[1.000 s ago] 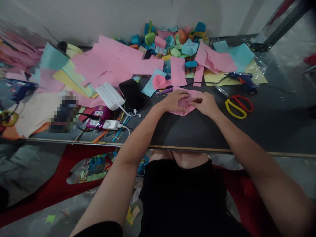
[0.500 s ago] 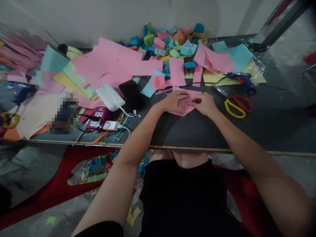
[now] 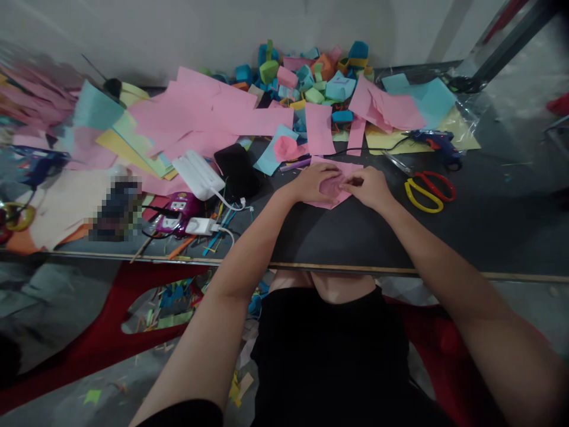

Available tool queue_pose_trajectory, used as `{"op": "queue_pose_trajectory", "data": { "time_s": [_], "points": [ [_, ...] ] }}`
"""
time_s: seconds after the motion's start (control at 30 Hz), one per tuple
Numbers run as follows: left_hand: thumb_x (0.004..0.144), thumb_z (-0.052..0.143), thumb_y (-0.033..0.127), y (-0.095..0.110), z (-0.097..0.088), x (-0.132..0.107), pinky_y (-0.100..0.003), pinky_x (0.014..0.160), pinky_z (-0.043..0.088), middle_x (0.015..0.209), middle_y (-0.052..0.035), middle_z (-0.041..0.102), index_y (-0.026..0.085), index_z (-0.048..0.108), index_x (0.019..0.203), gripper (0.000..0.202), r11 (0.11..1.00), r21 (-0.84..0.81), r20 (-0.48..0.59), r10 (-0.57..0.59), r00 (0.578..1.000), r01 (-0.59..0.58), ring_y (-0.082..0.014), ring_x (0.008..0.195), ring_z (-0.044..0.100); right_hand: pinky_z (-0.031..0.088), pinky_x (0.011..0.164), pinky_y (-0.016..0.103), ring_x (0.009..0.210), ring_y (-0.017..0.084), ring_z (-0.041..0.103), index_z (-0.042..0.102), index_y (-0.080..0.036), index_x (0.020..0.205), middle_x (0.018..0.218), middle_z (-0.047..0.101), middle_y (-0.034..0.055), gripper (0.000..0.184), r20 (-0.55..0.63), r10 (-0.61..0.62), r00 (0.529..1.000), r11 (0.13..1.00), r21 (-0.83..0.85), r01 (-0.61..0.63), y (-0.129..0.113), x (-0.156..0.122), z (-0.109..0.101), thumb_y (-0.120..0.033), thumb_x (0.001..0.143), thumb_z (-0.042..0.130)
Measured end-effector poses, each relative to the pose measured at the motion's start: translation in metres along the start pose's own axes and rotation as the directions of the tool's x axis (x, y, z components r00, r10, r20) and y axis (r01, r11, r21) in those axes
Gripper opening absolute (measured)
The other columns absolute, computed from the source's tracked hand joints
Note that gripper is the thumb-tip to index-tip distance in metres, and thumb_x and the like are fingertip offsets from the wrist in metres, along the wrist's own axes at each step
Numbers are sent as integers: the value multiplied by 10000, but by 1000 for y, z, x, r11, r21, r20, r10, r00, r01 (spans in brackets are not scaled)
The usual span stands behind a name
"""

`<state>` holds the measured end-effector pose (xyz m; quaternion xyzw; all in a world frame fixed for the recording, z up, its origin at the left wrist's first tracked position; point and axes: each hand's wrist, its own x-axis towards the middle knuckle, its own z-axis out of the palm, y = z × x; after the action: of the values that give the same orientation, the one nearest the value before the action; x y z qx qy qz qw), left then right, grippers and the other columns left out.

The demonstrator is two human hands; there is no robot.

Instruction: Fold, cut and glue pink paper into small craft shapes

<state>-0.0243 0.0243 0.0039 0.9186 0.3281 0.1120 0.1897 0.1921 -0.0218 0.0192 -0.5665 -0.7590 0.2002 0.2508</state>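
A folded piece of pink paper (image 3: 331, 188) lies on the dark tabletop in front of me, its surface creased and partly covered by my fingers. My left hand (image 3: 316, 182) is curved over the paper's left side and holds it against the table. From the right, my right hand (image 3: 365, 186) pinches the paper's right part between thumb and fingers. Scissors (image 3: 429, 193) with one yellow and one red handle lie just right of my right hand. Behind the paper are a rolled pink paper flower (image 3: 285, 148) and a purple stick-like item (image 3: 296, 164).
Pink sheets (image 3: 195, 112) and several small folded paper pieces (image 3: 306, 80) line the back. A blue glue gun (image 3: 438, 145) rests at right. To the left are a white power strip (image 3: 198, 174), a black phone-like object (image 3: 236, 170) and a purple socket block (image 3: 180, 210).
Almost nothing differs. Both hands stay on the pink paper, with only a very slight shift of the fingers.
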Motion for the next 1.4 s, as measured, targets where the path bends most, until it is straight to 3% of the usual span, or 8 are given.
{"op": "queue_pose_trajectory", "data": {
  "time_s": [0.2,0.57,0.9,1.07,1.27,1.4],
  "points": [
    [765,739,583,-4,4,1,-490,1237,321,1539,-107,534,240,610,1401,734,999,-42,-36,9,999,-11,-332,1435,465,503,783,386,779,217,672,820,-236,839,849,793,58,92,-9,-10,1000,1000,-5,10,0,-1,0,-301,826,756],
    [685,804,617,-3,5,2,-515,1229,328,1537,-121,532,243,593,1413,845,999,-36,-39,-4,999,2,-367,1430,463,500,753,370,757,208,678,816,-244,820,828,789,47,71,8,8,1000,1000,12,-8,-2,0,-2,-294,812,766],
    [670,835,607,6,0,1,-481,1250,318,1555,-164,509,124,575,1430,937,999,-13,-5,-38,999,38,-371,1436,448,497,726,375,720,198,663,818,-243,819,821,785,45,71,24,35,999,999,13,-36,-2,1,-3,-292,800,770],
    [667,833,573,7,-2,1,-501,1255,308,1563,-127,506,186,589,1419,880,998,-19,14,-61,998,61,-371,1450,434,487,727,378,742,207,667,820,-236,837,824,779,56,85,18,42,999,999,11,-42,-2,1,-1,-295,808,766],
    [650,853,561,11,-3,1,-466,1258,300,1563,-170,496,122,580,1415,924,997,-18,18,-73,997,73,-364,1441,442,481,729,373,728,203,653,811,-236,816,803,769,47,73,19,25,999,1000,8,-25,-4,0,-2,-290,810,763],
    [653,833,564,14,-4,0,-505,1255,290,1588,-172,460,146,546,1452,946,995,-28,41,-99,994,101,-375,1472,403,470,731,369,721,197,638,806,-229,819,816,771,46,76,3,-2,1000,1000,8,2,-4,-1,-2,-286,812,756]
  ]
}}
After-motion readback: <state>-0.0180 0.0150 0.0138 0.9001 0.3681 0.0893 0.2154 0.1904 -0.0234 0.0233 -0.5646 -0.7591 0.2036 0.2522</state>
